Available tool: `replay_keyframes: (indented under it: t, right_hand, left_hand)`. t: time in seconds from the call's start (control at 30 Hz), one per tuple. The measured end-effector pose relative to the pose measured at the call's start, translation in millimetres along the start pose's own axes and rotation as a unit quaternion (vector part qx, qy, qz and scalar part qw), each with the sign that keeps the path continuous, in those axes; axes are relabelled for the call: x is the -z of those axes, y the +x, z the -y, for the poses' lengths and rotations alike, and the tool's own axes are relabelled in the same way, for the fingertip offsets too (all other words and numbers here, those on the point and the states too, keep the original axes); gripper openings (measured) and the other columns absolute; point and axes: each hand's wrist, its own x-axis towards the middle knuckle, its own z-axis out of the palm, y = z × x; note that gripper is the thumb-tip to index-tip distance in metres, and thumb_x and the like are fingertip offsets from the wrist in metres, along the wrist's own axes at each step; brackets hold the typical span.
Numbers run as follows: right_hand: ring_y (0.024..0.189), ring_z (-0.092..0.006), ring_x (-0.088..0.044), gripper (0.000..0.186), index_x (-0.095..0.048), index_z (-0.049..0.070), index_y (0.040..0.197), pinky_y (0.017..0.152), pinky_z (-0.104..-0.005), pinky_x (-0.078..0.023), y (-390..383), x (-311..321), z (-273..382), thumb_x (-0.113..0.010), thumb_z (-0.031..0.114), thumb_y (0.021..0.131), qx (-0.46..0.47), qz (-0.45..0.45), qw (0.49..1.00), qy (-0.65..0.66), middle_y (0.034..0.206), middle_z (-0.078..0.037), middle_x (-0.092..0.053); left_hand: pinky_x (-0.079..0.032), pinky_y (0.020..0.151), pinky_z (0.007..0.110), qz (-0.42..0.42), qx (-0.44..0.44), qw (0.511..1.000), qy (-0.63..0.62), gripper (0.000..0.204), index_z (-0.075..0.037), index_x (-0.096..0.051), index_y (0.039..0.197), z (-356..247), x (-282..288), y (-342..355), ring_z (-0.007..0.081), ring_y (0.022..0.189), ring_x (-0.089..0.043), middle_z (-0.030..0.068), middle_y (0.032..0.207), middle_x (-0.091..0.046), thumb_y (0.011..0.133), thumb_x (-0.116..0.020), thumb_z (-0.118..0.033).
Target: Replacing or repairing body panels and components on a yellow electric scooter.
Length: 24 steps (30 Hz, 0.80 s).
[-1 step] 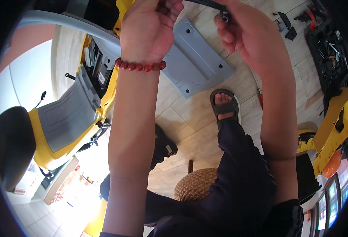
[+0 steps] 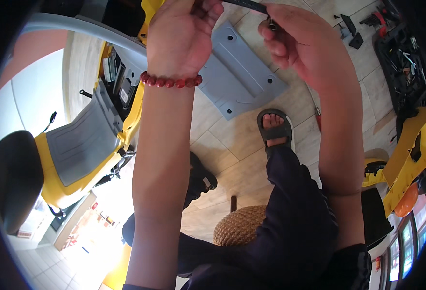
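A black cable (image 2: 246, 4) spans the gap between my hands at the top edge of the view. My left hand (image 2: 181, 38), with a red bead bracelet (image 2: 169, 81) at its wrist, is closed at the cable's left end; its fingertips are partly cut off by the edge. My right hand (image 2: 302, 41) pinches the other end, where a small dark metal fitting (image 2: 272, 24) pokes out below the thumb. Beneath and between the hands, a grey plastic panel (image 2: 242, 72) with holes at its corners lies on the floor.
At left stands a yellow scooter (image 2: 61, 193) with a black seat (image 2: 17, 169) and grey footboard (image 2: 85, 140). An open black toolbox (image 2: 406, 67) lies at far right, near yellow body parts (image 2: 408, 159). A woven stool (image 2: 239, 226) is below me, by my sandalled foot (image 2: 276, 128).
My right hand has turned slightly and its fingers have shifted left, so the metal fitting shows less and points more downward. My left hand is nearly still.
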Motion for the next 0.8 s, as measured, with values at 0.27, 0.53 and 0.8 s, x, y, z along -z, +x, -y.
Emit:
replay_keyframes:
  t: [0.27,0.53,0.8]
  right_hand:
    - [0.064,-0.0161,-0.061,0.027,-0.055,-0.004,0.116,0.057,-0.0255,-0.049,6,-28,-20,-0.053,0.016,0.098,0.206,-0.258,0.932,-0.15,0.083,-0.006,-0.06]
    - [0.063,-0.0157,-0.062,0.019,-0.057,-0.003,0.106,0.056,-0.0235,-0.048,9,23,-37,-0.058,0.012,0.095,0.061,-0.022,0.994,-0.086,0.075,-0.005,-0.06]
    - [0.061,-0.0177,-0.055,0.018,-0.057,-0.003,0.109,0.058,-0.0276,-0.045,21,-15,-29,-0.055,0.008,0.096,0.136,-0.258,0.943,-0.163,0.075,-0.006,-0.058]
  left_hand:
    - [-0.054,0.079,0.03,0.014,-0.029,0.999,-0.04,0.019,-0.003,-0.057,0.105,-2,-4,3,0.0175,0.088,-0.063,0.0078,0.094,-0.064,0.101,-0.047,-0.018]
    - [-0.055,0.087,0.032,-0.032,-0.034,0.999,-0.02,0.019,-0.002,-0.055,0.105,-1,-13,1,0.021,0.093,-0.064,0.0104,0.1,-0.064,0.102,-0.046,-0.017]
    - [-0.055,0.089,0.033,-0.018,-0.008,1.0,-0.008,0.021,-0.001,-0.052,0.109,2,-7,0,0.0225,0.098,-0.064,0.0124,0.104,-0.064,0.102,-0.045,-0.019]
